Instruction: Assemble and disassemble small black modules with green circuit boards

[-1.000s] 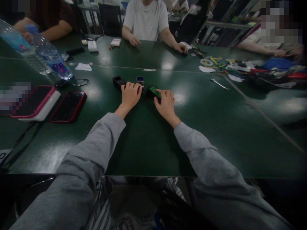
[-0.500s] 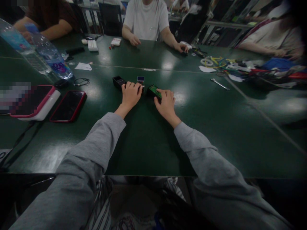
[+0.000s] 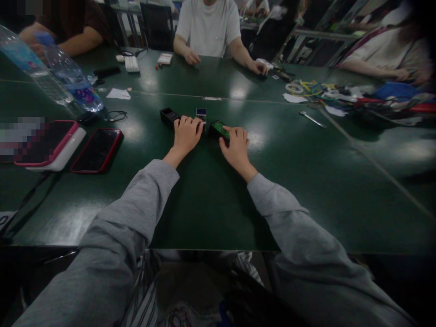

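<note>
My left hand point(image 3: 185, 135) has its fingers bent, with the index finger and thumb at a small circuit board with a screen point(image 3: 201, 112). Under the other fingers of this hand reaches the near end of a black handheld casing point(image 3: 167, 115) with a window and keys. My right hand point(image 3: 235, 144) is closed around the right side of a black case half with a green circuit board point(image 3: 221, 130) inside it. That case lies tilted on the table, just right of the small screen. The lower part of the small board is hidden by my left fingers.
On the left are a red-framed phone point(image 3: 97, 151), a tablet-like device in a pink case point(image 3: 47, 143) and plastic bottles point(image 3: 80, 86). A wrench point(image 3: 312, 119) and tangled cables point(image 3: 340, 95) lie right. A person in white point(image 3: 209, 27) sits opposite; others sit at both sides.
The small board with the screen has shifted slightly to the right. Both my hands and the black case half have stayed almost in place.
</note>
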